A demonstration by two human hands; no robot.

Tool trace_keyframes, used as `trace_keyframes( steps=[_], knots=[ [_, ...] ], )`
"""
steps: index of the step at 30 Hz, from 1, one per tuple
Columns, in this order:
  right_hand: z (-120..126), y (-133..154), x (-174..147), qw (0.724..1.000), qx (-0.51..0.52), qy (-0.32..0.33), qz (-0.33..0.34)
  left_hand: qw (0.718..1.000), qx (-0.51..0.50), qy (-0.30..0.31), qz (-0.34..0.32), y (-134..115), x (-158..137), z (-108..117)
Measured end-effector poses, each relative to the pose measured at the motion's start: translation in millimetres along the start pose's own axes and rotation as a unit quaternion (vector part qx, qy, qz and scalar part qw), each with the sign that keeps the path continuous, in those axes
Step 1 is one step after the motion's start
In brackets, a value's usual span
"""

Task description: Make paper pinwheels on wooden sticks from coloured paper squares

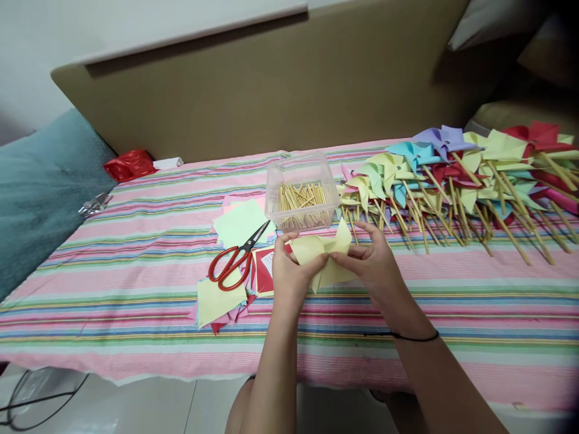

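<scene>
Between my two hands is a pale yellow paper pinwheel, its corners partly folded in toward the centre. My left hand pinches it from the left, thumb at the middle. From the right, my right hand grips the same paper, thumb near the centre and fingers behind. Close to my left hand lie red-handled scissors, partly on a green paper sheet and a yellow paper sheet. A red paper piece sits just beside my left hand. Beyond both hands stands a clear plastic box holding short wooden sticks.
Many finished pinwheels on sticks are heaped at the right. At the back left lie a red plastic bag and a small clear packet beside a teal cushion. A striped cloth covers the surface, with a brown backrest behind.
</scene>
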State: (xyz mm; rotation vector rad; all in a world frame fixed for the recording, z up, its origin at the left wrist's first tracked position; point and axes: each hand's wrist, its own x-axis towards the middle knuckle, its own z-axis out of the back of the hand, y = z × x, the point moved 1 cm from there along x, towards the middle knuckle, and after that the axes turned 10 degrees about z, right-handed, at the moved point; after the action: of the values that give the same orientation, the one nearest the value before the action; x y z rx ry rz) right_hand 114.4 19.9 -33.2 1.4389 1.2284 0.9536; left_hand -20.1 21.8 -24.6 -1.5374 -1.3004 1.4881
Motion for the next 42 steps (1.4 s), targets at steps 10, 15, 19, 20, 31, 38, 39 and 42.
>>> trace_keyframes(
  steps=[10,15,19,20,31,38,39,42],
  knots=[
    [0.1,-2.1,0.5,0.999,0.001,-0.032,-0.024,1.0,0.002,0.025,0.016,-3.4,-2.8,3.0],
    [-0.1,-2.5,1.0,0.999,-0.017,-0.033,-0.017,1.0,0.019,0.017,-0.013,-0.9,-0.2,2.2],
    [0.2,-3.5,1.4,0.999,-0.019,-0.033,-0.018,0.999,0.02,0.021,-0.015,-0.3,0.2,1.7],
    [0.1,-3.9,1.4,0.999,-0.02,-0.03,-0.019,1.0,0.02,0.02,-0.013,-0.6,0.1,1.8],
    [-1.4,-1.2,-0.3,0.999,0.023,0.003,-0.029,1.0,-0.015,0.01,0.024,-2.6,1.1,3.8],
    [-0.9,-1.6,0.4,0.997,0.044,-0.036,-0.05,0.999,-0.032,0.031,0.022,-3.5,0.1,3.1],
    [-0.4,-1.6,0.7,0.996,0.046,-0.05,-0.053,0.999,-0.044,0.025,0.017,-3.4,0.9,4.1],
    [1.2,-1.1,1.9,0.993,0.043,-0.088,-0.06,0.997,-0.068,-0.002,-0.025,-3.2,4.7,8.2]
  ],
)
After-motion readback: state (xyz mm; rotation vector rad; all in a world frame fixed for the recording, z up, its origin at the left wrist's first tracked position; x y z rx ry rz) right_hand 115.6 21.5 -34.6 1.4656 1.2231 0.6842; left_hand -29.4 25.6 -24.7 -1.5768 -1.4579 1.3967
